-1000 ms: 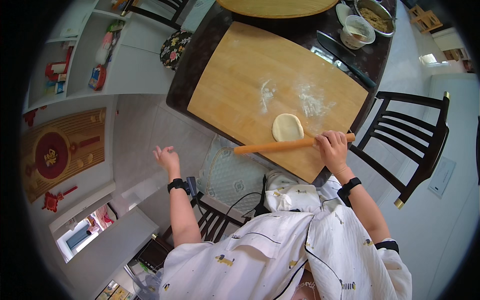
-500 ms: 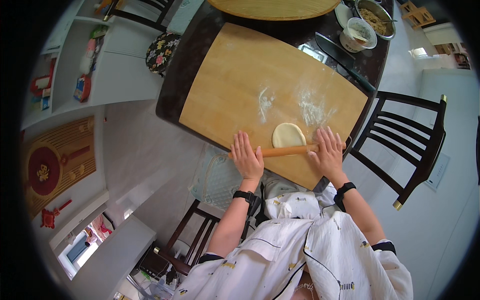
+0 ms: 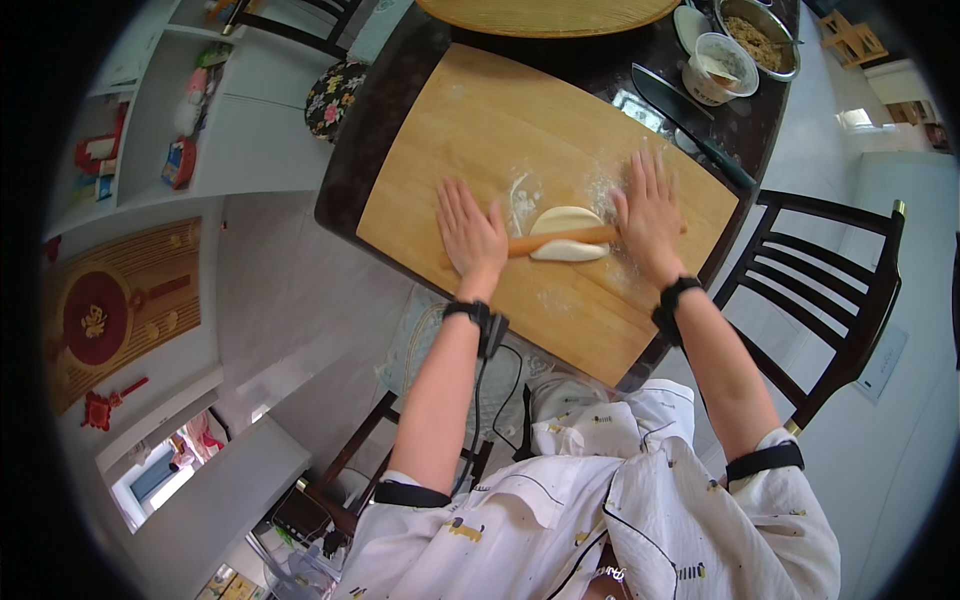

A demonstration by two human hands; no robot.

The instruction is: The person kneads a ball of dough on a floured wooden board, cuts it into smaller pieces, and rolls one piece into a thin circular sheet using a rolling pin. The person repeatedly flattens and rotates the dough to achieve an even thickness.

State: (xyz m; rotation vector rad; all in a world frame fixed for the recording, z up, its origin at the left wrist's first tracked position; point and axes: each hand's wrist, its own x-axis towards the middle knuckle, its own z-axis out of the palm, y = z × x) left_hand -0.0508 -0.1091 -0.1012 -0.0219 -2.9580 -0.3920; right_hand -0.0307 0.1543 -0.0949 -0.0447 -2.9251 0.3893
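A wooden rolling pin [image 3: 563, 238] lies across the middle of a flat round of pale dough [image 3: 566, 219], with dough showing on its far and near sides. My left hand [image 3: 471, 230] rests flat over the pin's left end, palm down and fingers stretched forward. Over the right end lies my right hand [image 3: 652, 222], its fingers also extended and not wrapped round the pin. Both palms hide parts of the pin. Underneath is a large wooden board [image 3: 440, 120] streaked with white flour [image 3: 521, 203] near the dough.
A knife [image 3: 690, 122] lies beyond the board's right side, near a white tub [image 3: 718, 72] and a metal bowl [image 3: 757, 38] of filling. A round woven tray [image 3: 545, 18] sits at the far edge. Dark chairs [image 3: 815, 290] stand beside the table.
Both hands have pushed forward over the board with the rolling pin. The pin moved from the dough's near edge to across its middle, and the dough sits slightly farther away.
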